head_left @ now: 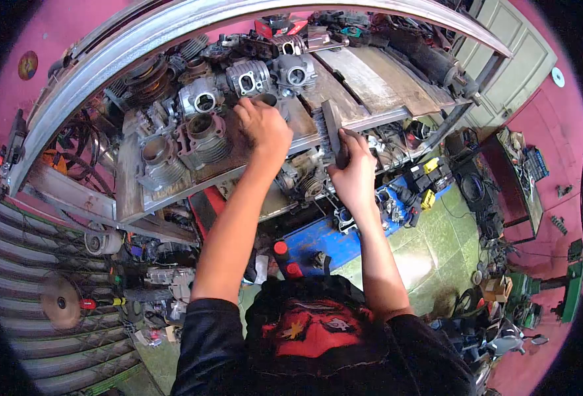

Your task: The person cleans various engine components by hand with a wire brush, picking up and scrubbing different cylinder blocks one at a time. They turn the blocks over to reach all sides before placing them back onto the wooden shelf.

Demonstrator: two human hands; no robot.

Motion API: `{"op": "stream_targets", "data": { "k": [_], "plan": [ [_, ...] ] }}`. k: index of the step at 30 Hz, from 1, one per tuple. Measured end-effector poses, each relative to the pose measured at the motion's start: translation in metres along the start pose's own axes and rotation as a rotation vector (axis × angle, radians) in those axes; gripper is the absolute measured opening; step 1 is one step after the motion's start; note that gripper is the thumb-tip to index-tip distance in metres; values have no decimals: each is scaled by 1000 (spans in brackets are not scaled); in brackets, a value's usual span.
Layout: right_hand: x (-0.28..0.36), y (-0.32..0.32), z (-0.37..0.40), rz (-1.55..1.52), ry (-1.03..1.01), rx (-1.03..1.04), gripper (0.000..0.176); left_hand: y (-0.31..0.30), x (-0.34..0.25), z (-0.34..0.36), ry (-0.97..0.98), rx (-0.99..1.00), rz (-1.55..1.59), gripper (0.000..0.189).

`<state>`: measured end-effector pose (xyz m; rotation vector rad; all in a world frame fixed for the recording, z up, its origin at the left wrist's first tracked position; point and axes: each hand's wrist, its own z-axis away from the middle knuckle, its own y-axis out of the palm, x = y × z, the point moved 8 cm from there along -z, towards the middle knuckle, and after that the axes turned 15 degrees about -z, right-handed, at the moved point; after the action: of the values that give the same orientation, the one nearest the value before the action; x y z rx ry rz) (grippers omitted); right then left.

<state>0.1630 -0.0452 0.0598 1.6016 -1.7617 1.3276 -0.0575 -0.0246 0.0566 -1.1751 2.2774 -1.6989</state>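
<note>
My left hand (263, 129) is on the wooden shelf, its fingers curled over the rim of a dark engine cylinder (265, 99) that it mostly hides. In my right hand (355, 168) is a bench brush (331, 123), held by its lower end at the shelf's front edge. Its grey bristles face left. To the left of my left hand stand two finned engine cylinders, a pinkish-topped one (205, 142) and a grey one (159, 162). Behind them sit cylinder heads with round ports, including a silver one (200, 96) and another (247, 78).
Wooden planks (370, 76) form the shelf's right part, with a long dark exhaust (430, 63) behind. A metal beam (252, 16) arches overhead. Below are more engine parts and a blue bench (318, 241). Green floor tiles (436, 231) lie to the right.
</note>
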Motion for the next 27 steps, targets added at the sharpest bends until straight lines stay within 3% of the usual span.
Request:
{"op": "stream_targets", "data": {
  "k": [2, 5, 6, 10, 13, 15, 19, 23, 25, 27],
  "plan": [
    [6, 0, -1, 5, 4, 5, 73, 30, -17, -18, 56, 134, -128, 76],
    [10, 1, -7, 1, -18, 2, 72, -19, 11, -14, 224, 280, -16, 83],
    [13, 2, -9, -6, -7, 9, 70, -24, 26, -20, 218, 309, 70, 90],
    [14, 19, -20, -74, 62, 58, 68, -8, 59, -30, 66, 320, 239, 70],
    [26, 39, -37, -27, 0, 27, 63, 30, 35, -16, 78, -473, 522, 40],
    [22, 62, -50, 33, 4, 61, 61, 32, 45, -13, -77, -324, 661, 31],
    [4, 88, -87, 154, 76, 111, 57, 31, 44, -11, -121, -297, 606, 29],
    [-5, 99, -121, 69, 60, 192, 55, 31, 44, -8, -118, -300, 557, 32],
    [-4, 99, -120, 27, 23, 178, 55, 24, 45, -6, -161, -351, 551, 33],
    [10, 90, -98, 108, -155, 167, 55, 21, 43, -6, -172, -329, 532, 33]
  ]
}}
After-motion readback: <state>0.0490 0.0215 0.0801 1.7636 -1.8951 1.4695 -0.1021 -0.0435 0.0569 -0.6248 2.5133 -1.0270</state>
